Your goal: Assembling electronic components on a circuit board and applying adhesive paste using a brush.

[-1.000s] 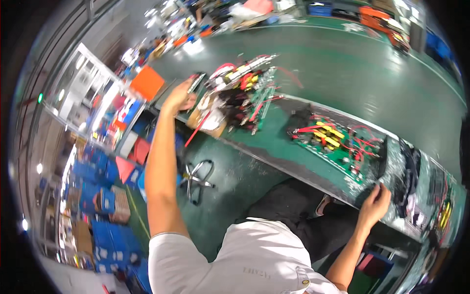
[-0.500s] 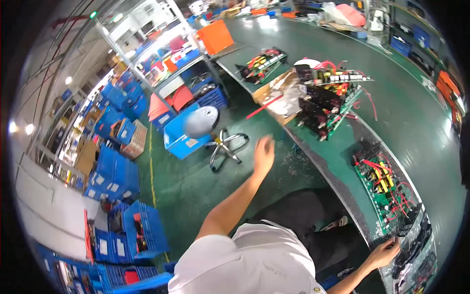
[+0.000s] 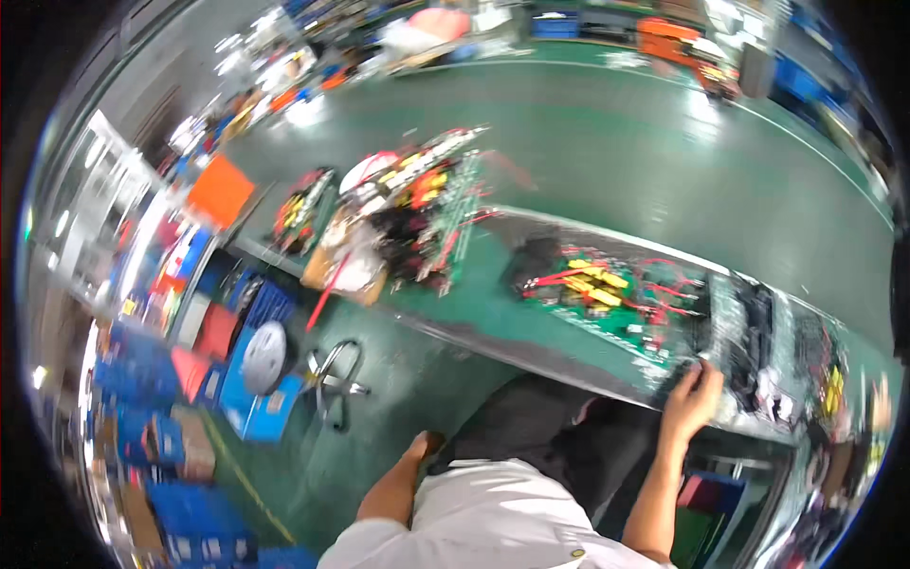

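Note:
My right hand (image 3: 694,396) is at the front edge of the bench, fingers bent together in a pinch; what lies between them is blurred. Just beyond its fingertips is the right end of a green circuit board (image 3: 621,327) with yellow parts and red wires, with dark pieces beside it. My left hand (image 3: 429,444) hangs low by my left thigh, away from the bench. Its fingers are smeared and partly hidden, and no held thing shows.
Stacked circuit boards (image 3: 417,213) lie farther left beside a cardboard box (image 3: 372,289) with a red stick. Black parts (image 3: 758,337) lie right of my right hand. A stool (image 3: 263,358) and blue crates (image 3: 185,507) stand on the floor at left.
My view has swung to the right, so the bench now runs across in front of me. My left hand has dropped from its raised position to my thigh. The right stays by the circuit board's end.

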Demonstrator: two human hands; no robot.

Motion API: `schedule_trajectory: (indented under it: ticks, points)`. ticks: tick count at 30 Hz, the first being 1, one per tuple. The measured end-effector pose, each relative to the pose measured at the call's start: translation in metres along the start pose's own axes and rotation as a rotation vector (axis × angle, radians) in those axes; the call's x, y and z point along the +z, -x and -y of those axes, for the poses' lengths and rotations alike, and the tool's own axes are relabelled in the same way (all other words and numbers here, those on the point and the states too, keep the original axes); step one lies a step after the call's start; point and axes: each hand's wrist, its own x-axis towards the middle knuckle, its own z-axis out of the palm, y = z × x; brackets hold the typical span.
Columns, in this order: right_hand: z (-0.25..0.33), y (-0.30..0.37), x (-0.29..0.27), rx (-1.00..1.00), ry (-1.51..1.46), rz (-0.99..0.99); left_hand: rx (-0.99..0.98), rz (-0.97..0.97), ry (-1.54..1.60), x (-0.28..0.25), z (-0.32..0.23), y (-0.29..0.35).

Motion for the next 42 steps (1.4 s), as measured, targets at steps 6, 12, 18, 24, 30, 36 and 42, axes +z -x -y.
schedule_trajectory:
  ticks: [6,12,18,24,30,36,42]
  points:
    - [0.006,0.007,0.001,0.145,0.081,0.191,0.450,-0.157,-0.158,-0.016,-0.129,-0.045]
    - [0.004,0.001,-0.014,0.163,-0.275,-0.003,0.851,-0.184,-0.081,-0.010,-0.166,-0.121]
    - [-0.014,0.007,-0.035,0.162,-0.140,-0.052,0.435,-0.457,0.591,-0.057,-0.199,-0.031]
    - [-0.002,0.002,-0.021,0.199,-0.132,0.004,0.493,-0.729,0.351,-0.104,-0.245,0.004]
    - [0.015,-0.007,-0.006,0.138,-0.090,0.062,0.278,-0.756,0.105,-0.107,-0.157,-0.021]
    - [0.001,0.060,-0.017,0.276,0.026,0.071,0.224,-0.753,-0.098,-0.066,-0.154,-0.016]
    - [0.234,0.050,0.073,-0.436,-0.545,0.932,0.136,-0.650,-0.106,-0.088,-0.160,-0.030]
